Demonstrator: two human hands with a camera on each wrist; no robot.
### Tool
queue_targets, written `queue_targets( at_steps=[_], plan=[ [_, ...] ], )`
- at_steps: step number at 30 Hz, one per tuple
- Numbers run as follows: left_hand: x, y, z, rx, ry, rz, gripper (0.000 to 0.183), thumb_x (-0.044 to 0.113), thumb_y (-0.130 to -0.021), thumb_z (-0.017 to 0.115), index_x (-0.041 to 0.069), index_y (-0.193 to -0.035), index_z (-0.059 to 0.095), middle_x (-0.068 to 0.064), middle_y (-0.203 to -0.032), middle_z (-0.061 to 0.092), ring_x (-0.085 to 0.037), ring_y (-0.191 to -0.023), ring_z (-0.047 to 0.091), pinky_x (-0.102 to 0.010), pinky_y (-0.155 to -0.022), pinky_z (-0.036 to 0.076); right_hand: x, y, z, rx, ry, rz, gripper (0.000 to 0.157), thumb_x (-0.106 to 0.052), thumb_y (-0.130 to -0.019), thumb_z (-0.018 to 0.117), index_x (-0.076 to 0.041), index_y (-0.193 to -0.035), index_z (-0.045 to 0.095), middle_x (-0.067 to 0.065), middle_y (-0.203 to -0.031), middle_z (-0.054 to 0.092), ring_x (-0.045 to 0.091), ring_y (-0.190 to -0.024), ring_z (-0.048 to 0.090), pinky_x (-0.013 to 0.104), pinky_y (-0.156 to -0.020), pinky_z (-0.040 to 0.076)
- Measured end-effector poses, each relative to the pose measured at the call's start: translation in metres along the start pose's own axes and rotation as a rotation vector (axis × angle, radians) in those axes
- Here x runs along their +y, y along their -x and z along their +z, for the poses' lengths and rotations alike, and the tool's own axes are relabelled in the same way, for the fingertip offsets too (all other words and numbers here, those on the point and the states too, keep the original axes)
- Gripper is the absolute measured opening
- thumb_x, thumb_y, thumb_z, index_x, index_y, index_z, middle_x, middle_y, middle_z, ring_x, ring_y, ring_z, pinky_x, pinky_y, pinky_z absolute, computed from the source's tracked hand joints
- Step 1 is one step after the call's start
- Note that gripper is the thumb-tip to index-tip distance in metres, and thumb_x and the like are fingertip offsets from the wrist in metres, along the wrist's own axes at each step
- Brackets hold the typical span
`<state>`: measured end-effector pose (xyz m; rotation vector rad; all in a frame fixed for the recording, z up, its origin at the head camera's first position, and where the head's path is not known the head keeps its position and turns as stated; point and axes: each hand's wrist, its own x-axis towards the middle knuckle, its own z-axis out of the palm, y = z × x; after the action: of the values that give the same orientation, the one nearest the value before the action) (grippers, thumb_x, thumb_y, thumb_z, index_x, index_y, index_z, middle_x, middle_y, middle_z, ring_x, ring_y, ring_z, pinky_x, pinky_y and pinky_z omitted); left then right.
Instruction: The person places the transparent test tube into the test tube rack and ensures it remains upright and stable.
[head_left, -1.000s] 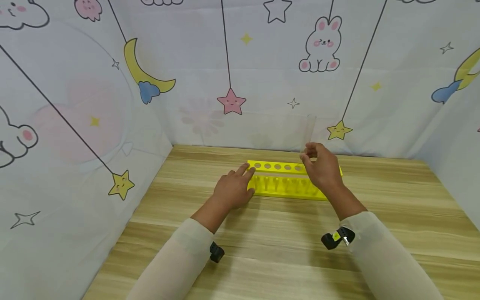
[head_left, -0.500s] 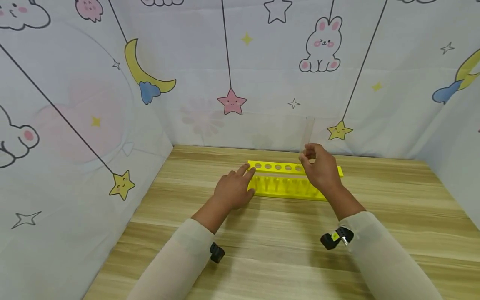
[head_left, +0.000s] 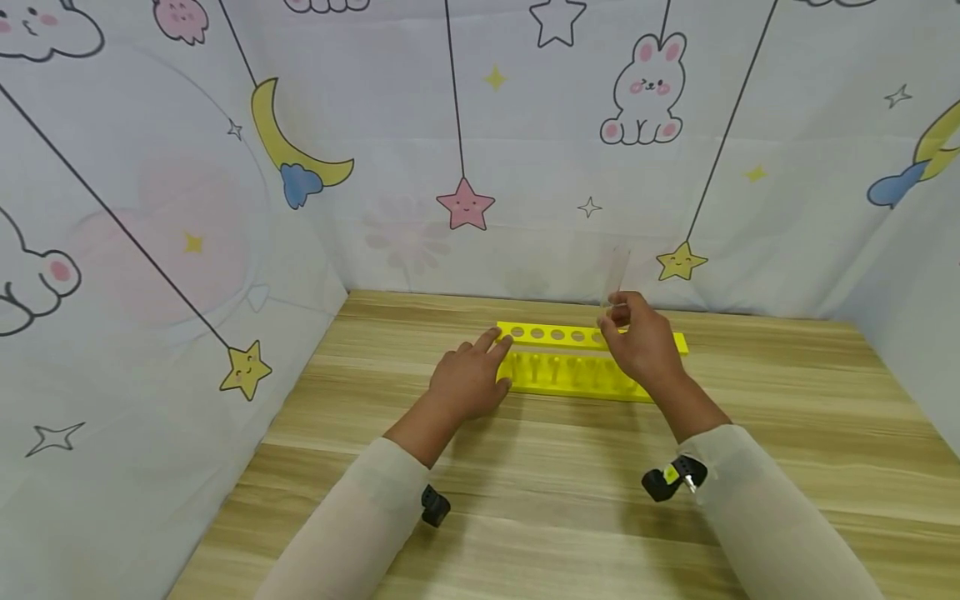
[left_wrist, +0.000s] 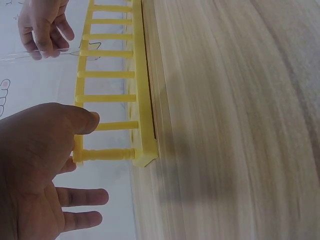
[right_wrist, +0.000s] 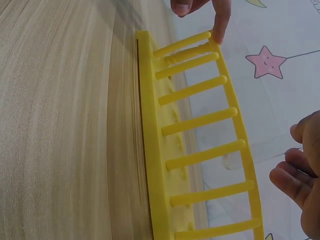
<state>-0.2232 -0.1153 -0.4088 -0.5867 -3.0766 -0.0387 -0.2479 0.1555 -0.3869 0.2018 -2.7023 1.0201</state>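
Observation:
A yellow test tube rack [head_left: 577, 393] stands on the table, with a row of holes along its top bar and pegs in front. My left hand [head_left: 467, 380] holds the rack's left end, thumb [left_wrist: 86, 121] at the front of the top bar and two fingers stretched out past the end. Over the rack's right half, my right hand [head_left: 645, 340] pinches a clear test tube [head_left: 618, 273] that leans slightly to the right. In the right wrist view, the tube's rounded bottom [right_wrist: 231, 161] shows below the top bar, inside the rack.
The wood-grain table [head_left: 555, 517] extends in front of the rack and to both sides. Close behind it hangs a white cloth [head_left: 540, 167] printed with stars, moons and rabbits. Black cameras [head_left: 672, 478] sit at both wrists.
The test tube has slid down, its top end now lower against the cloth, and my right hand has lowered slightly with it. My left hand stays at the rack's end.

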Motion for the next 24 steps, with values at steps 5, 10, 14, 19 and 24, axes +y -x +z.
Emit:
queue_targets(
  at_steps=[5, 10, 14, 19, 24],
  plan=[
    [0.0004, 0.0012, -0.0001, -0.001, 0.008, -0.001, 0.068, 0.042, -0.103, 0.060, 0.021, -0.162, 0.035, -0.004, -0.166, 0.029, -0.033, -0.126, 0.056, -0.050, -0.098, 0.050, 0.0008, 0.0027, -0.0002, -0.032, 0.052, 0.040, 0.046, -0.032, -0.105, 0.059, -0.006, -0.142, 0.051, 0.018, -0.128, 0.067, 0.039, -0.106, 0.067, 0.050, -0.075, 0.055],
    [0.0002, 0.0016, 0.0002, -0.001, 0.014, -0.003, 0.068, 0.042, -0.103, 0.061, 0.021, -0.162, 0.035, -0.004, -0.166, 0.029, -0.033, -0.126, 0.056, -0.050, -0.098, 0.050, 0.0017, 0.0034, 0.0004, -0.045, 0.101, 0.064, 0.046, -0.035, -0.104, 0.061, -0.005, -0.138, 0.055, 0.018, -0.127, 0.068, 0.038, -0.103, 0.068, 0.049, -0.075, 0.054],
    [0.0004, 0.0015, -0.0005, -0.002, 0.009, -0.003, 0.068, 0.042, -0.103, 0.060, 0.021, -0.162, 0.034, -0.004, -0.166, 0.028, -0.033, -0.125, 0.056, -0.050, -0.097, 0.050, 0.0018, 0.0029, 0.0012, -0.061, 0.125, 0.094, 0.045, -0.036, -0.103, 0.063, -0.004, -0.134, 0.059, 0.018, -0.127, 0.068, 0.037, -0.105, 0.067, 0.048, -0.078, 0.054],
    [0.0007, 0.0008, -0.0011, -0.004, -0.001, -0.004, 0.068, 0.043, -0.103, 0.060, 0.022, -0.162, 0.034, -0.004, -0.166, 0.028, -0.032, -0.125, 0.056, -0.050, -0.097, 0.050, 0.0049, 0.0033, 0.0025, -0.066, 0.154, 0.092, 0.043, -0.036, -0.103, 0.063, -0.003, -0.130, 0.062, 0.017, -0.124, 0.069, 0.036, -0.106, 0.066, 0.047, -0.077, 0.055],
    [0.0008, 0.0009, -0.0018, -0.014, 0.003, -0.004, 0.068, 0.043, -0.103, 0.060, 0.022, -0.162, 0.034, -0.004, -0.167, 0.028, -0.032, -0.126, 0.056, -0.050, -0.097, 0.050, 0.0084, 0.0042, 0.0049, -0.066, 0.155, 0.083, 0.044, -0.035, -0.102, 0.063, -0.002, -0.131, 0.063, 0.017, -0.122, 0.069, 0.036, -0.108, 0.065, 0.048, -0.081, 0.055]
  ],
)
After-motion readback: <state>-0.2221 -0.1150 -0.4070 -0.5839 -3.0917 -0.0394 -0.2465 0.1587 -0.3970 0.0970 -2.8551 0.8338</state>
